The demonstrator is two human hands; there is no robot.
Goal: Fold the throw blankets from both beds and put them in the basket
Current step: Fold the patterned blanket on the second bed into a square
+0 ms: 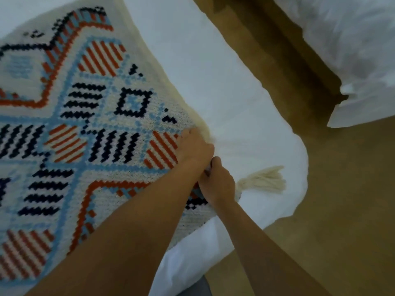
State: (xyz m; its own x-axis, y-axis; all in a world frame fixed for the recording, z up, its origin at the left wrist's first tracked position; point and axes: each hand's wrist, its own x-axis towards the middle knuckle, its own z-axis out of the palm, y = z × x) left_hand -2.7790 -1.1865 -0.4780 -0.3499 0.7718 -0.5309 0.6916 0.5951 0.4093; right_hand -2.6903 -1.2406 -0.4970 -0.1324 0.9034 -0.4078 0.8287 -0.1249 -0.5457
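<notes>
Both at throw blanket [89, 129] corner on bed [245, 116]: left hand [195, 146] clenched on edge, right hand [217, 182] pinching by tassel [265, 179]. Fold just starting, imo; next needs corner lifted w/ firm hold, carried across.

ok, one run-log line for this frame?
stage: gathering corner | left hand: on patterned throw blanket edge | right hand: gripping blanket corner by tassel | blanket: spread on bed | basket: not visible

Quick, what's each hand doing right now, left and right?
Left hand: closed on the blanket's edge.
Right hand: closed on the blanket corner, beside the tassel.
</notes>
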